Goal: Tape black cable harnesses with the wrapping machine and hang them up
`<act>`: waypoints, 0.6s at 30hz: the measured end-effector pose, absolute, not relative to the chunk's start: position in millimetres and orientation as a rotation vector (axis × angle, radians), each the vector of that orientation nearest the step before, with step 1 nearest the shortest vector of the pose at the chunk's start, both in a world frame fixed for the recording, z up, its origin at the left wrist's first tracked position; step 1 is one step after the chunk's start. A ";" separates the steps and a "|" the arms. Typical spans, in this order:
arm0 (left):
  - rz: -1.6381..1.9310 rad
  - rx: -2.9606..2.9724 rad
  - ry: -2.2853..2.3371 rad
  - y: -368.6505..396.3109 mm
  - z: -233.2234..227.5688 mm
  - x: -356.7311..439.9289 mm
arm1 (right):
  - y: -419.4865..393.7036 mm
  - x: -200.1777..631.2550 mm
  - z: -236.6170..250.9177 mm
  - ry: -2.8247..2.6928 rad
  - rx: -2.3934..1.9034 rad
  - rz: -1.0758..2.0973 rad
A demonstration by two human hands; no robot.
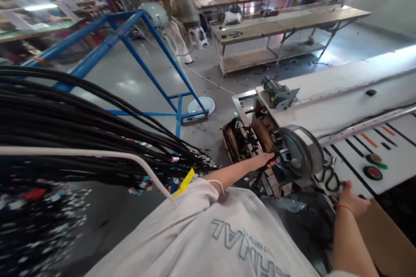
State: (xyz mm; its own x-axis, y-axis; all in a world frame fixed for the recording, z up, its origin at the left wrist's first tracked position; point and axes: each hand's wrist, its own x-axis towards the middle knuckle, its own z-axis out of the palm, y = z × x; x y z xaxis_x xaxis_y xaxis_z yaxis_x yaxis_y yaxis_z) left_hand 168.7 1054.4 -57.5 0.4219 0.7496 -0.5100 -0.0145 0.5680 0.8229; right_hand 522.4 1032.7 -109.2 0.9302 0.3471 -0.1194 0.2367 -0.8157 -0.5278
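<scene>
The left hand [264, 161] reaches out to the end of a long white worktop [351, 82], its fingers curled around a dark part of the machine mounted there, just beside a large grey pulley wheel [300, 149]; what exactly it grips is hard to make out, though the fingers do look closed on it. The right hand [352, 201] rests lower and nearer, at the worktop's front edge, next to a loop of black cable [328, 179]; its fingers are turned away from the camera, so I cannot tell whether they are holding anything. The two hands are well apart, with the pulley wheel between them. On top of the worktop, behind the wheel, sits a small grey motor [276, 91]. To the right, a white panel carries black and orange stripes and a round red button [372, 172]. A brown cardboard box [386, 238] lies just below the right hand. At the left, a thick bundle of black cables [81, 130] hangs over a white bar [97, 153], with a yellow tag [185, 181] near its end. Behind it stands a blue metal frame [146, 52] on the grey floor [130, 82], and another long wooden worktop [279, 24] stands further back.
</scene>
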 end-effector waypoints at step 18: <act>0.456 1.783 1.141 1031.4 -73.3 117.6 | 1037.9 518.7 -107.0 -0.343 -2.553 0.287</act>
